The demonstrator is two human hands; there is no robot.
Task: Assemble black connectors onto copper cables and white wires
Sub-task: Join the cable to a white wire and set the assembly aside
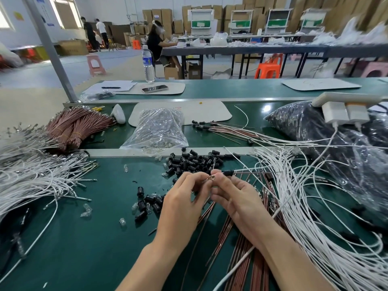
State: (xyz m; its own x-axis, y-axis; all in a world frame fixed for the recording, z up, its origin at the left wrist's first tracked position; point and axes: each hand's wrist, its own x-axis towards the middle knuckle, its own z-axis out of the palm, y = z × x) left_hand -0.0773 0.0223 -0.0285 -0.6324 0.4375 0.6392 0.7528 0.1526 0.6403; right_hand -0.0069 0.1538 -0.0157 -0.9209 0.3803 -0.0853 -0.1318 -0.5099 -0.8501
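Only the head view here, looking down on a green bench [84, 238] that's pretty buried in wire.

Both hands meet in the middle, just in front of the pile of black connectors [193, 162]. The left hand [184, 198] has its fingers curled in and pinches a small copper-coloured ring terminal [211, 177] at the fingertips. The right hand [235, 198] is bunched up the same way, right against the left, and pinches a black connector [227, 172] that pokes out to the right of its fingertips with a thin wire running on from it. The fingers cover the actual join, so I can't tell how far anything is seated.

The copper cables [241, 238] lie under the right wrist, running toward the near edge. The white wires [304, 206] fan out just right of them, and another big heap of white wire [31, 171] sits at far left. More black connectors and a few clear plastic bits [86, 211] are scattered left of the hands.

Further back are tied copper bundles [77, 127], a clear bag [159, 129], a big dark bag [336, 139] on the right, a water bottle [148, 64] and a phone [154, 88].
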